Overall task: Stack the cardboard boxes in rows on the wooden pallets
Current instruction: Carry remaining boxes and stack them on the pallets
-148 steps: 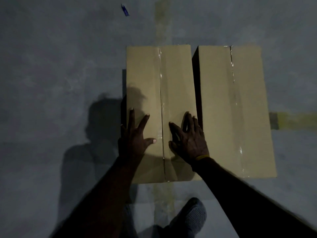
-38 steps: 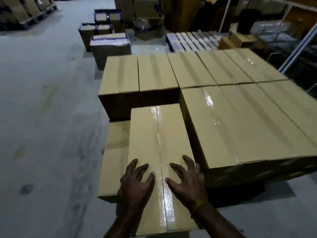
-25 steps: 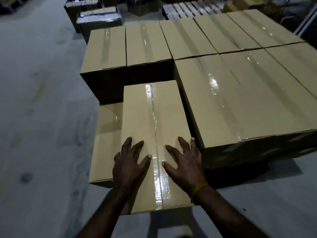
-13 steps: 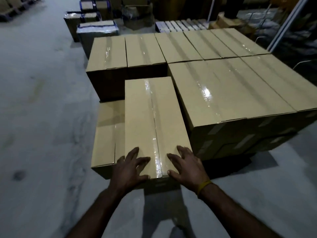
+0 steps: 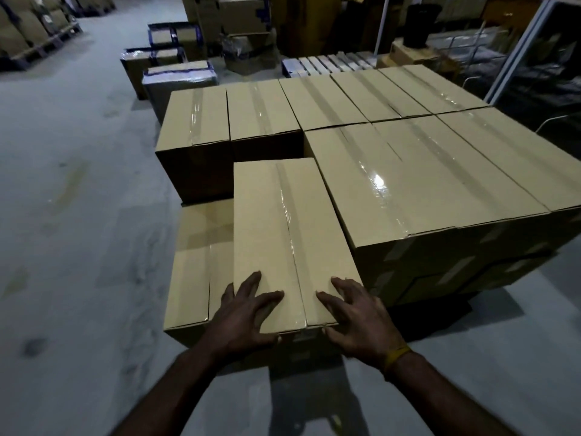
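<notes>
A taped cardboard box (image 5: 283,221) lies on top of a lower box (image 5: 195,265) at the near left corner of the stack. It sits flush against the taller block of boxes (image 5: 408,184) on its right. My left hand (image 5: 243,313) rests on the box's near top edge with fingers spread. My right hand (image 5: 358,313) presses the near right corner the same way, fingers splayed. The back row of boxes (image 5: 264,111) stands just beyond. The pallet under the stack is hidden in shadow.
Grey concrete floor (image 5: 78,215) spreads to the left and in front. Wrapped boxes (image 5: 179,77) and an empty pallet (image 5: 327,62) stand behind the stack. A white metal frame (image 5: 522,48) rises at the right. More loaded pallets (image 5: 31,29) line the far left.
I carried the box from the floor to the stack and pushed it forward onto the lower box. Both hands slid back to its near edge.
</notes>
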